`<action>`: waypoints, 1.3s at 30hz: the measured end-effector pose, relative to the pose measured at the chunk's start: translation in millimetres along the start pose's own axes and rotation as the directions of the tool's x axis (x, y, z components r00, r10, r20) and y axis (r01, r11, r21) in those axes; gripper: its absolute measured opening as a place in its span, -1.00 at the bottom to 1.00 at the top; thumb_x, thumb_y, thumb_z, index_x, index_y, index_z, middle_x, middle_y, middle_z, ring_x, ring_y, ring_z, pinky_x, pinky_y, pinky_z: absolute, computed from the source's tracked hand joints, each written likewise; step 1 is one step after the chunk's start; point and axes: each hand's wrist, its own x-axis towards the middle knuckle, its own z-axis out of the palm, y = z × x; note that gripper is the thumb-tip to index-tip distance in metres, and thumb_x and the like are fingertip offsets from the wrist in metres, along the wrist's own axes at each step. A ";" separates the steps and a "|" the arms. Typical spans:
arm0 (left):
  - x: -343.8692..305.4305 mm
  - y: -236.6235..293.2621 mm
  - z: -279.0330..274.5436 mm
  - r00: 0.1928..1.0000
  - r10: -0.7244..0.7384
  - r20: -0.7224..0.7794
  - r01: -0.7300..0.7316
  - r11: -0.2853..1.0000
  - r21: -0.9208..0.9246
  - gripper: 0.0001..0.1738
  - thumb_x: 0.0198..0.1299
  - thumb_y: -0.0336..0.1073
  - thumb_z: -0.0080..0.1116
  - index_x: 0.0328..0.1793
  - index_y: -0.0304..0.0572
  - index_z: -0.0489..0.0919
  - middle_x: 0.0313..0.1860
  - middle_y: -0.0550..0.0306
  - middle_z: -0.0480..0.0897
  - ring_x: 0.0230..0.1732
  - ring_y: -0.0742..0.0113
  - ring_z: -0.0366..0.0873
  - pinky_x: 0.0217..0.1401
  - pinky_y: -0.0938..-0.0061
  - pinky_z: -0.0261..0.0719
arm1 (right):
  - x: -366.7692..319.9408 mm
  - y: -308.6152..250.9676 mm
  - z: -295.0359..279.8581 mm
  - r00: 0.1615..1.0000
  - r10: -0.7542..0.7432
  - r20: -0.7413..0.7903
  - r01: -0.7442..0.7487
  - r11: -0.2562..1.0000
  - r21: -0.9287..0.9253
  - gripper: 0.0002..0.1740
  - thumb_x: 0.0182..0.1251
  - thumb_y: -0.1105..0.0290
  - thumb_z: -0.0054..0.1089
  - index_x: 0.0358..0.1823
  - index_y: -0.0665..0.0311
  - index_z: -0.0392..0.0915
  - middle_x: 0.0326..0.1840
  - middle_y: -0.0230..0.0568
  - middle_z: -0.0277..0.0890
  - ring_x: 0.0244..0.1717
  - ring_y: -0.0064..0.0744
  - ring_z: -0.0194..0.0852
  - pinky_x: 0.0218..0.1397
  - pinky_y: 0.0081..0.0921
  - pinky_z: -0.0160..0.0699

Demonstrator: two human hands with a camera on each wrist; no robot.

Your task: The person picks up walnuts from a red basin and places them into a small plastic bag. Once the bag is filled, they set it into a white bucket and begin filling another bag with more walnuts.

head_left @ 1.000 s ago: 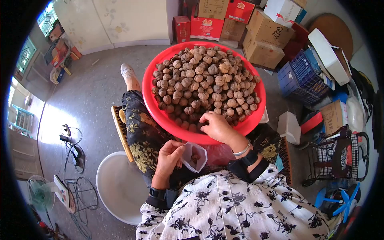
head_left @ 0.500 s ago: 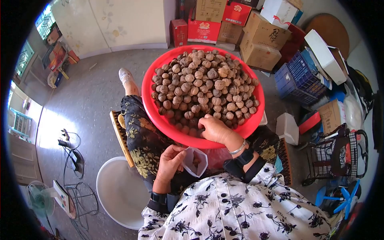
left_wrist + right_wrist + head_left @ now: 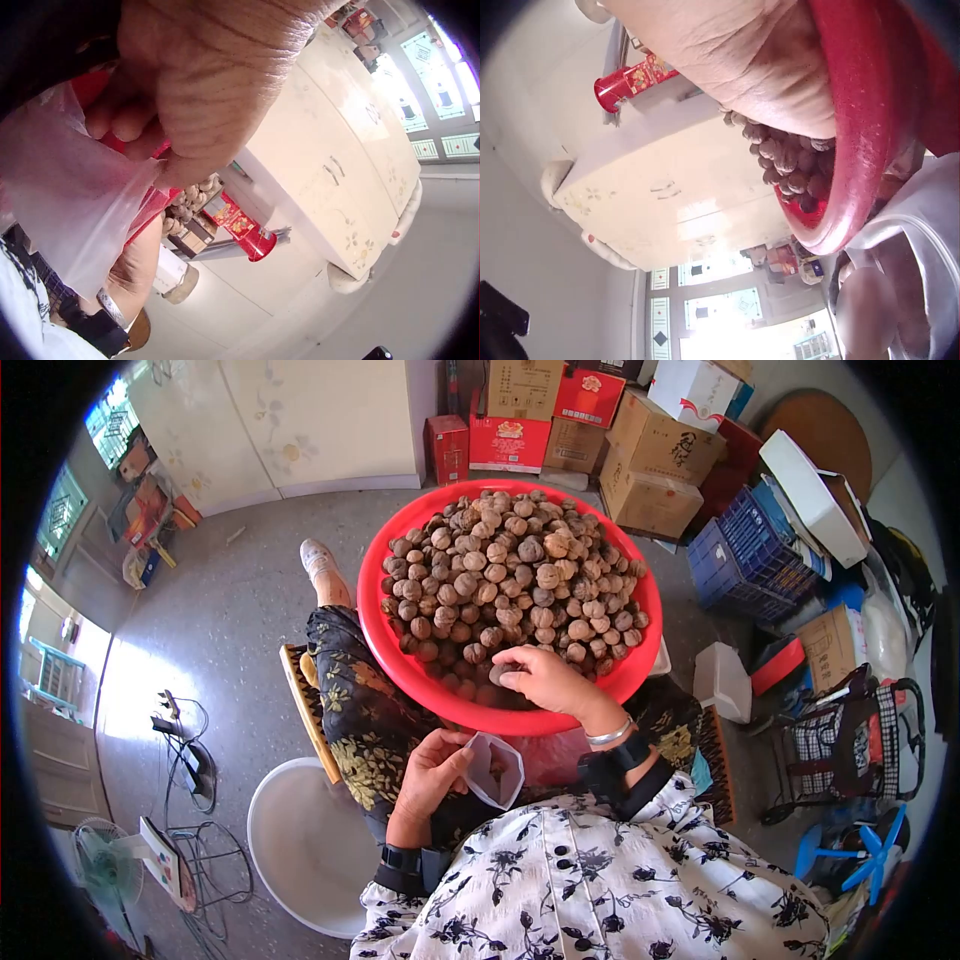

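Walnuts (image 3: 510, 570): big heap, upper middle of the head frame, browns from pale to dark. They sit in a red basin (image 3: 460, 708), piled highest toward the back; near edge is lower and in shadow.

Right hand (image 3: 550, 682): over the near edge of the heap, just right of frame centre, palm down. Thumb and fingers pinch one walnut (image 3: 500, 674). Right wrist view: palm fills the top, nuts peek out under it, basin rim runs down the right side; fingertips hidden there.

Left hand (image 3: 430, 768): below the basin, left of centre. Thumb and fingers pinch the edge of a thin whitish bag (image 3: 82, 217), mouth facing up. Some small brownish stuff inside, can't tell what. Bag is just beside the basin's near rim in the head frame; in the left wrist view it takes up the left side.

Silver bracelet (image 3: 610, 736) on the right wrist. Black-floral white shirt (image 3: 560, 870) across the bottom, dark floral trousers (image 3: 360, 730) under the basin's left side.

White tub (image 3: 310, 850) on the floor, lower left. Cables (image 3: 190, 750) and a green fan (image 3: 105, 860) further left.

Cardboard boxes (image 3: 650, 500) and red boxes (image 3: 510, 440) stacked along the top, pale cabinet (image 3: 310, 420) left of them. Blue crate (image 3: 730, 570) upper right, checked trolley (image 3: 845, 745) at right, blue blades (image 3: 865, 855) lower right.
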 end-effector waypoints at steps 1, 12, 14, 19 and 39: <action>0.2 -1.2 -1.7 1.000 -0.007 0.029 0.007 1.000 0.004 -0.83 0.32 -0.38 0.20 -0.01 -0.21 0.54 -0.37 0.28 0.61 -0.59 0.59 0.47 -0.56 0.70 0.43 | -4.0 -11.5 -4.6 1.000 0.000 -0.001 0.000 1.000 0.002 -0.65 0.32 0.41 0.22 0.11 0.37 0.55 -0.09 -0.22 0.59 -0.15 -0.42 0.56 -0.02 -0.50 0.52; 2.9 -4.7 -0.6 0.998 0.013 0.056 -0.014 1.000 0.005 -0.80 0.32 -0.38 0.19 0.02 -0.25 0.53 -0.36 0.24 0.62 -0.56 0.55 0.50 -0.51 0.66 0.48 | -32.9 -44.8 -26.6 0.982 -0.053 0.183 -0.097 0.687 0.720 -0.51 0.28 0.65 0.16 0.25 0.31 0.35 0.08 -0.25 0.48 -0.01 -0.43 0.55 0.07 -0.46 0.61; 3.5 -6.7 -1.6 0.999 0.000 0.039 0.000 1.000 0.008 -0.80 0.32 -0.37 0.19 0.02 -0.25 0.54 -0.36 0.24 0.62 -0.56 0.54 0.50 -0.51 0.66 0.48 | -34.9 -48.0 -28.3 0.979 -0.074 0.190 -0.087 0.693 0.716 -0.52 0.29 0.66 0.15 0.24 0.31 0.36 0.10 -0.24 0.48 0.04 -0.40 0.55 0.11 -0.44 0.61; 5.0 -8.5 -3.9 0.999 0.006 0.034 -0.006 1.000 0.005 -0.80 0.31 -0.37 0.20 0.01 -0.24 0.53 -0.32 0.22 0.64 -0.54 0.52 0.53 -0.52 0.64 0.50 | -39.0 -49.8 -28.8 0.966 -0.133 0.222 -0.080 0.660 0.747 -0.52 0.32 0.60 0.15 0.27 0.31 0.31 0.23 -0.08 0.43 0.22 -0.19 0.52 0.20 -0.33 0.59; 8.3 -8.6 -1.6 1.000 0.020 0.019 -0.020 1.000 -0.013 -0.83 0.32 -0.37 0.19 -0.02 -0.23 0.55 -0.40 0.24 0.62 -0.63 0.58 0.45 -0.57 0.69 0.43 | -46.9 -56.6 -20.8 0.904 -0.133 0.406 -0.004 0.948 0.319 -0.55 0.14 0.56 0.39 0.11 0.18 0.61 0.22 -0.33 0.55 0.47 -0.29 0.25 0.49 -0.32 0.19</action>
